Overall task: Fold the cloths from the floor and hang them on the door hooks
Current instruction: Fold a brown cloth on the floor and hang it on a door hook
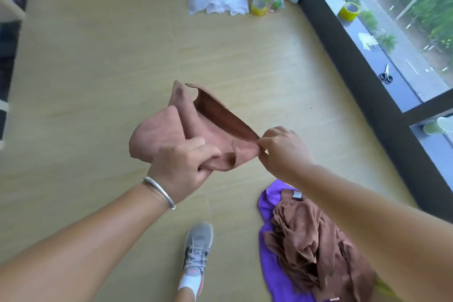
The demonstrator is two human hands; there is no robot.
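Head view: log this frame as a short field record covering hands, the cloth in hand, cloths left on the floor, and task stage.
left hand: gripping one end of the pink-brown cloth
right hand: pinching its other corner
cloth state: held in the air, partly folded, not flat
floor pile: brown cloth crumpled on top of purple cloth
door hooks: not in view
task stage: folding, nothing visibly hung

Open floor (98,81) beyond cloth pile (316,247)

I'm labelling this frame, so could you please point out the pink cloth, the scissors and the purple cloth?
pink cloth (157,135): head view, bulging left fold.
scissors (386,75): head view, the handles.
purple cloth (268,262): head view, bare left edge.
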